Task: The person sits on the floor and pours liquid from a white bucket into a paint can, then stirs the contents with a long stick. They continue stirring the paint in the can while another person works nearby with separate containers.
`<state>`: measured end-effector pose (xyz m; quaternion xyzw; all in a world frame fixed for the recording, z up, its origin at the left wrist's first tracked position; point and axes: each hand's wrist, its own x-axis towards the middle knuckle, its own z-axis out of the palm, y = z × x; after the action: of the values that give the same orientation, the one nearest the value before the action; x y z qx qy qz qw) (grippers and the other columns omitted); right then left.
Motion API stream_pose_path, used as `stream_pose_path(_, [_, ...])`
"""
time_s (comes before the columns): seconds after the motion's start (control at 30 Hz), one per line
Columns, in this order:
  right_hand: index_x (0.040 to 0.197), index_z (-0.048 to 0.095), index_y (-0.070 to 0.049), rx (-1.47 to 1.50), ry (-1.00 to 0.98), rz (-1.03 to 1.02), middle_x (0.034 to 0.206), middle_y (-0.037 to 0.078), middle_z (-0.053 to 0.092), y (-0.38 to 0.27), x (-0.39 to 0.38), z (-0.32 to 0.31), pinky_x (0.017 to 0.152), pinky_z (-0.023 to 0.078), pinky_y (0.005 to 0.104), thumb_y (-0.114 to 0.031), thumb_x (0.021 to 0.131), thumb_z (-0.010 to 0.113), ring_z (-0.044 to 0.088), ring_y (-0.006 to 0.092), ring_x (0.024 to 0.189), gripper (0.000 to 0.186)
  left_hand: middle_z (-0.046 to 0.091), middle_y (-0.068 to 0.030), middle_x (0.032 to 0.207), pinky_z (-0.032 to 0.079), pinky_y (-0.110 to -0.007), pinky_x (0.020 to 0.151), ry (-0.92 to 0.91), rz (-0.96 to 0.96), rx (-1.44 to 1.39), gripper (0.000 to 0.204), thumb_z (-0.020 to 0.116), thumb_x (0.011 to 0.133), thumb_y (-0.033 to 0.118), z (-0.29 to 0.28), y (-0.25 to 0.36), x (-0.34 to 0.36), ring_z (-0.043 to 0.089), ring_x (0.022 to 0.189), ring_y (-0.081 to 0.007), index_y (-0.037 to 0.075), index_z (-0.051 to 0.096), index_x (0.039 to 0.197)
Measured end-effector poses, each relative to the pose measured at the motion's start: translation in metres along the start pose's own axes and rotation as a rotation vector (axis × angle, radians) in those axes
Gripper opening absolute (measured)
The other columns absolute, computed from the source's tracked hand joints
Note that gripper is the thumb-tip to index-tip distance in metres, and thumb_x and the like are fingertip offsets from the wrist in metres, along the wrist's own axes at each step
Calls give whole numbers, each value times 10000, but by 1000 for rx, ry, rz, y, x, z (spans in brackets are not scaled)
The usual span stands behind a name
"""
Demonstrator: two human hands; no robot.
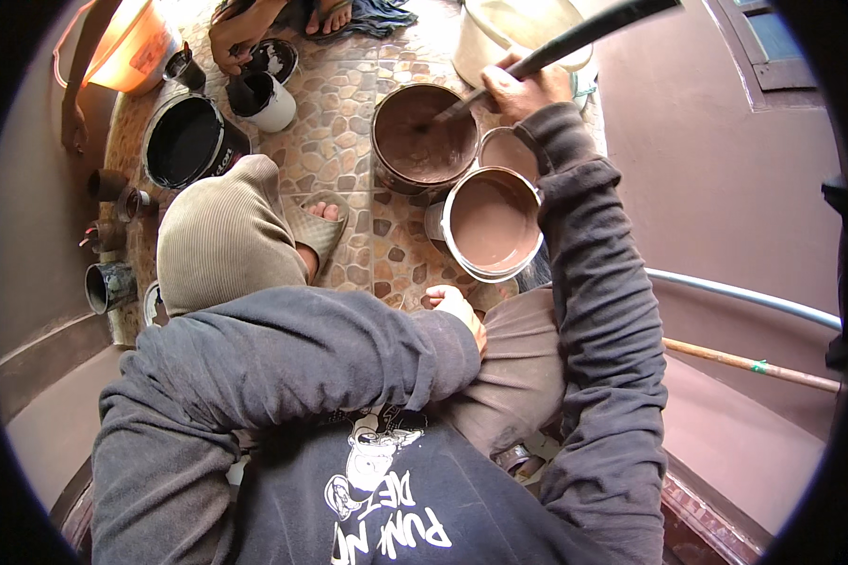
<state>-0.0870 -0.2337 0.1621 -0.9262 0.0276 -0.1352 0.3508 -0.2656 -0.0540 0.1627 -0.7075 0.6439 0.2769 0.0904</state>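
Observation:
My right hand [530, 91] is wrapped around a long dark stick [584, 40] that slants down to the left. The stick's lower end dips into brown paint in a round bucket [400, 181]. Close by stands a white bucket [450, 247] holding lighter brown paint, and a third container of brown paint [506, 149] is partly hidden behind it and beside my right wrist. My left hand [459, 311] rests on my right thigh, across my body, with its fingers curled in; I see nothing in it.
At the left stand a bucket of black paint [224, 155], a white pot [275, 111], an orange bucket [127, 47] and several small cans. A co-worker's hand [231, 42] reaches near the white pot. A large pale tub [476, 47] stands beyond my right hand; a wall [716, 179] bounds the right.

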Motion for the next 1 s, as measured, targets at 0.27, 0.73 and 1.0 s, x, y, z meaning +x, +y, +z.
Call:
stream_pose_path(0.27, [744, 657, -31, 244, -134, 30, 644, 122, 644, 4, 2, 3, 637, 515, 316, -308, 733, 665, 642, 229, 629, 278, 626, -81, 833, 390, -569, 666, -71, 24, -43, 273, 467, 805, 258, -3, -5, 2, 575, 797, -289, 104, 680, 878])
stream_pose_path(0.73, [830, 609, 10, -158, -76, 44, 671, 94, 632, 10, 5, -5, 545, 542, 279, -180, 812, 613, 633, 170, 576, 190, 621, -89, 801, 389, -570, 644, -24, 15, -40, 267, 484, 788, 269, 0, -4, 1, 578, 765, -277, 106, 688, 837])
stream_pose_path(1.0, [857, 573, 44, 319, -121, 139, 749, 116, 623, 14, 5, -3, 578, 574, 294, -126, 838, 615, 645, 183, 652, 177, 622, -94, 803, 392, -554, 655, -42, 45, -32, 269, 491, 785, 274, -2, -5, -1, 578, 751, -272, 93, 681, 846])
